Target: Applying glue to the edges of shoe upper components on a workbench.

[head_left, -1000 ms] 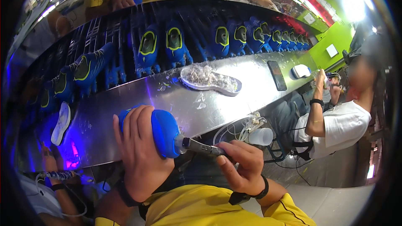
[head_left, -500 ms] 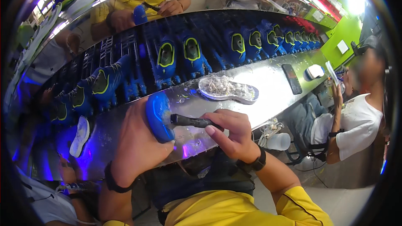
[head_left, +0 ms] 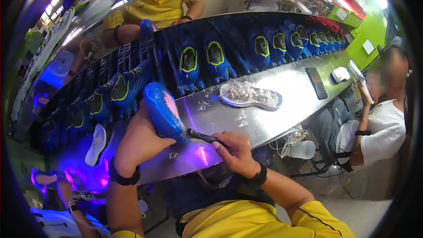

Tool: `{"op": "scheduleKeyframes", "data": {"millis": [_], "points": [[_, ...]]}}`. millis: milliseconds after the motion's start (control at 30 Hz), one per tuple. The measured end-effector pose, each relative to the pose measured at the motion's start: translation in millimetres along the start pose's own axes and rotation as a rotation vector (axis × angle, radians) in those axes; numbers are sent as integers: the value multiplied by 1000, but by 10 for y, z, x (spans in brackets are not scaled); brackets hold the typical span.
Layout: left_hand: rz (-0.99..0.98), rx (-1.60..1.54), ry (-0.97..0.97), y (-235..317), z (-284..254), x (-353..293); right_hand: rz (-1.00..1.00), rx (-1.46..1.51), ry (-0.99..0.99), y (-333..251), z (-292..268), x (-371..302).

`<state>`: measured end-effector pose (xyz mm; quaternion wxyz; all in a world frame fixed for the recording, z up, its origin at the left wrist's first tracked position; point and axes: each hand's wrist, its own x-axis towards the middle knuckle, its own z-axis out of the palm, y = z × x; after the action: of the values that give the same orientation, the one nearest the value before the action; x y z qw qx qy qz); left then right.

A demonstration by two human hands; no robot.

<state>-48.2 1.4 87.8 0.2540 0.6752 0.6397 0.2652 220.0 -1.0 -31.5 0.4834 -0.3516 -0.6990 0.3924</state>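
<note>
My left hand (head_left: 140, 137) is wrapped round a blue shoe upper (head_left: 153, 105), tilted on its side with part of its pinkish underside turned to the right. In my right hand (head_left: 238, 152) is a dark-handled brush (head_left: 202, 136), gripped between thumb and fingers. Its tip meets the lower end of the shoe upper; the bristles are hard to make out. Beyond my hands, a white shoe sole (head_left: 251, 96) heaped with pale shreds lies on the metal bench (head_left: 291, 83). Another white sole (head_left: 96, 145) rests to the left of my left wrist.
Several blue shoes (head_left: 189, 61) with yellow-green collars stand along a dark rack (head_left: 238, 44) behind the bench. On the right are a phone (head_left: 316, 83), a white roundish item (head_left: 340, 75) and a person (head_left: 379, 123) holding a sole. Another person's arm (head_left: 75, 202) shows lower left.
The shoe upper has turned, bringing more of its underside into sight. The brush has shifted from its middle to its lower end. Bench items sit farther right in the picture.
</note>
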Motion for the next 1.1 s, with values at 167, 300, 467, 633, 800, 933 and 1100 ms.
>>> {"op": "scheduleKeyframes", "data": {"millis": [167,300,467,633,800,933,1100], "points": [[42,-61,154,-284,130,-162,211,-11,-36,-115,-101,-149],[-41,-420,157,-427,160,-290,391,51,-146,-398,-349,-150],[-200,-856,112,-29,446,-643,310,15,-172,-696,-559,-47],[-230,-1019,54,249,592,-919,139,-80,-129,-724,-567,-17],[-251,-1054,46,389,563,-1000,124,-29,-159,-812,-735,-237],[-205,-966,-20,518,527,-993,105,-195,-129,-930,-796,-16],[-194,-961,6,537,514,-988,116,-113,-143,-948,-826,11]]}}
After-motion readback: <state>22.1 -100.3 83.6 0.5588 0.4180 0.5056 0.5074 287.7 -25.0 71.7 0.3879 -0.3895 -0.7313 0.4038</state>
